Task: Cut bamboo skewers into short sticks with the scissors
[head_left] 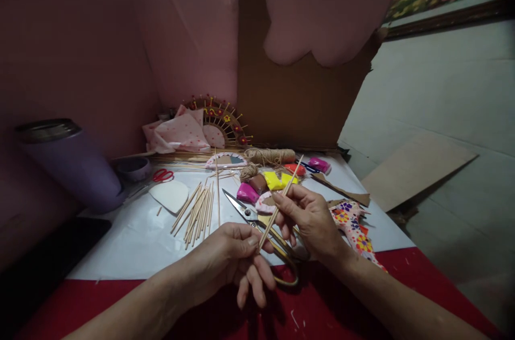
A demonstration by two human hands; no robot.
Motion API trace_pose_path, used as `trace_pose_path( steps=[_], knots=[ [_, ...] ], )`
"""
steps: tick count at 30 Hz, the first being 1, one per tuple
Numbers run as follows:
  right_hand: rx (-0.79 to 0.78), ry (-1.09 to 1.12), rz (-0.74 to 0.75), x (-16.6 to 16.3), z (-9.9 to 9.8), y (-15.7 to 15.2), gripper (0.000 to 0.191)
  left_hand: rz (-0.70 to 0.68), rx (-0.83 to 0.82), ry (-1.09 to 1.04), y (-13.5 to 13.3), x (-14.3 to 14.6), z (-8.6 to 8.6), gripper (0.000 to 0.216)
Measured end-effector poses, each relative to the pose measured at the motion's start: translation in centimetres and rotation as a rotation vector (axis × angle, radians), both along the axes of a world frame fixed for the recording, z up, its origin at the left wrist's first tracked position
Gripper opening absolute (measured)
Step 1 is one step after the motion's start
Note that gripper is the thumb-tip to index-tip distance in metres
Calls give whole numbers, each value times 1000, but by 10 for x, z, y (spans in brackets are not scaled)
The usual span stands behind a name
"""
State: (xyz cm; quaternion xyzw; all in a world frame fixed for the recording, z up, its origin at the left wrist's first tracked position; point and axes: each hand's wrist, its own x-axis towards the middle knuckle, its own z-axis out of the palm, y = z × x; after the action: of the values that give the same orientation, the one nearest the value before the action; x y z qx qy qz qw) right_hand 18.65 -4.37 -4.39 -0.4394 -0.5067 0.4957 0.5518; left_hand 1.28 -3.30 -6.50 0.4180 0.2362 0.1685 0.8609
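Observation:
Thin bamboo sticks (287, 187), apparently two lying along each other, slant up and away between my hands. My left hand (241, 254) pinches their lower end between thumb and forefinger, its other fingers loosely spread. Higher up, my right hand (308, 216) grips them between thumb and fingers. Beneath the hands lie large scissors (236, 204) with gold handles, blades pointing away to the left. Left of them is a loose pile of short bamboo sticks (199, 216), with one longer stick (218, 190) beside it. A white rounded cutout (169, 195) lies further left.
A purple tumbler (76, 168), small bowl (134, 167) and red-handled scissors (163, 175) are at left. Behind stand pink fabric (177, 131) and a decorated half-round piece (229, 117). Twine (273, 155), yellow packets (277, 180) and floral fabric (354, 224) lie right.

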Motion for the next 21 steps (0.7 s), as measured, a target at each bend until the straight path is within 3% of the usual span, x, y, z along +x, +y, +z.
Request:
trace_pose_path(
  steps=[8,21],
  knots=[
    [-84,96,55,6,2,5,27,-4,28,27,2,1,3,28],
    [20,-20,1,4,1,2,30,86,11,36,3,0,5,17]
  ],
)
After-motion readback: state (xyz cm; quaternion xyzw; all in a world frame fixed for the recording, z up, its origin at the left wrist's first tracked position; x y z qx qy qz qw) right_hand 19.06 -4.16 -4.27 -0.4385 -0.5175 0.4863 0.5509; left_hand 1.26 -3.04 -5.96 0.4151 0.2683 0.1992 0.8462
